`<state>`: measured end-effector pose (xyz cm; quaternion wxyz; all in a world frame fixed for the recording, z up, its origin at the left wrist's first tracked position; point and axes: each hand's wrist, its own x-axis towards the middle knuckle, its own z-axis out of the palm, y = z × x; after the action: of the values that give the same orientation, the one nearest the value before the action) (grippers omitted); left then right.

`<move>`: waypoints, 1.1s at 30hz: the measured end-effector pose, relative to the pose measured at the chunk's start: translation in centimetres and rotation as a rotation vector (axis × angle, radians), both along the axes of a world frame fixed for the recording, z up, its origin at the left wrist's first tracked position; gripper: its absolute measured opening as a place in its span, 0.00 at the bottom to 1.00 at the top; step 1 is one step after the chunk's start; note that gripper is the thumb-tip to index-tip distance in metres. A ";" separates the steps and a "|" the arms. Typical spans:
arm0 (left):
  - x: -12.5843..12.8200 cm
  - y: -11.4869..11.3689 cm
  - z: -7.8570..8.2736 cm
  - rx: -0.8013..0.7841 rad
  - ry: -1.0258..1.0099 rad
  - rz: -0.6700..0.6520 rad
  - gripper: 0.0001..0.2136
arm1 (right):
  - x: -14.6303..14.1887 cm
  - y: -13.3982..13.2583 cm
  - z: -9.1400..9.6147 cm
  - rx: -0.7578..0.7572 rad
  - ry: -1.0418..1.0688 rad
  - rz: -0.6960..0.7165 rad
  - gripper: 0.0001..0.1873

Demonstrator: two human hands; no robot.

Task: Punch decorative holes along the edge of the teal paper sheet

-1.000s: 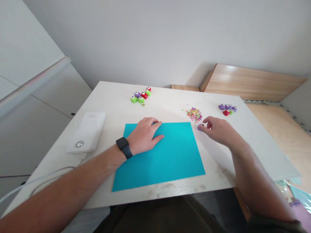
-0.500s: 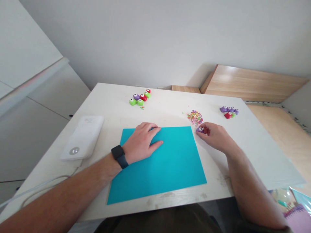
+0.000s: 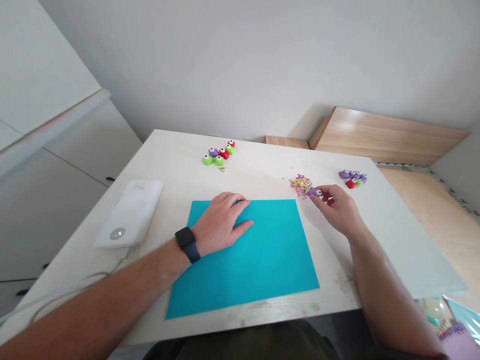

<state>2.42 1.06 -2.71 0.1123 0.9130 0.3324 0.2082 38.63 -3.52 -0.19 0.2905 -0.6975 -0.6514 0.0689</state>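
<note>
A teal paper sheet [image 3: 258, 255] lies flat on the white table [image 3: 180, 155]. My left hand [image 3: 221, 222], a black watch on its wrist, rests open with fingers flat on the sheet's upper left corner. My right hand [image 3: 335, 207] is closed on a small purple and red paper punch [image 3: 318, 193], held just off the sheet's upper right corner, next to a pile of coloured paper bits [image 3: 300, 183].
A group of green, purple and red punches [image 3: 219, 152] sits at the table's back. Another small group of punches [image 3: 353, 177] lies back right. A white device [image 3: 129, 212] with a cable lies at the left. Wooden boards [image 3: 390, 135] lean behind the table.
My right hand closed on the small punch beside the sheet and carried it up toward the pile of paper bits. My left hand stayed on the sheet.
</note>
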 end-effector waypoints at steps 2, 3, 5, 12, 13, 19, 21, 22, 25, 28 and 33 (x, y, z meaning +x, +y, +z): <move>0.0 0.0 0.0 0.002 -0.006 0.000 0.20 | 0.1 0.3 -0.4 0.014 0.063 -0.034 0.18; 0.0 0.0 -0.1 0.002 -0.012 0.000 0.20 | 0.2 0.5 -0.6 0.007 0.088 -0.048 0.18; 0.0 -0.1 -0.1 0.004 -0.028 0.001 0.19 | 0.4 0.7 -1.0 -0.006 0.100 -0.073 0.18; 0.0 -0.1 -0.4 0.009 -0.046 -0.001 0.19 | 1.6 2.9 -0.4 -0.020 -0.041 -0.105 0.17; 0.0 0.0 -0.5 0.010 -0.042 0.000 0.20 | 1.8 3.6 -0.1 -0.020 -0.064 -0.103 0.17; -0.1 0.1 -0.7 0.015 -0.023 0.003 0.20 | 1.5 9.2 1.3 -0.052 -0.185 -0.075 0.16; -0.1 0.1 -0.7 0.015 -0.019 -0.001 0.21 | 0.9 11.0 1.0 -0.089 -0.209 -0.062 0.15; -0.1 0.1 -0.6 0.016 -0.018 -0.003 0.21 | 0.6 11.8 0.8 -0.104 -0.218 -0.060 0.15; -0.1 0.0 -0.6 0.020 -0.025 -0.002 0.20 | 0.0 13.6 0.0 -0.140 -0.233 -0.065 0.15; -0.1 0.0 -0.7 0.015 -0.036 -0.002 0.20 | 0.2 14.9 -0.5 -0.170 -0.241 -0.081 0.16; -0.1 0.0 -0.7 0.010 -0.056 -0.003 0.19 | 0.3 16.3 -0.6 -0.210 -0.261 -0.097 0.19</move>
<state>2.27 1.05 -3.43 0.1175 0.9078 0.3268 0.2353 38.91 12.75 -0.79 0.1323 -0.7577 -0.6383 0.0312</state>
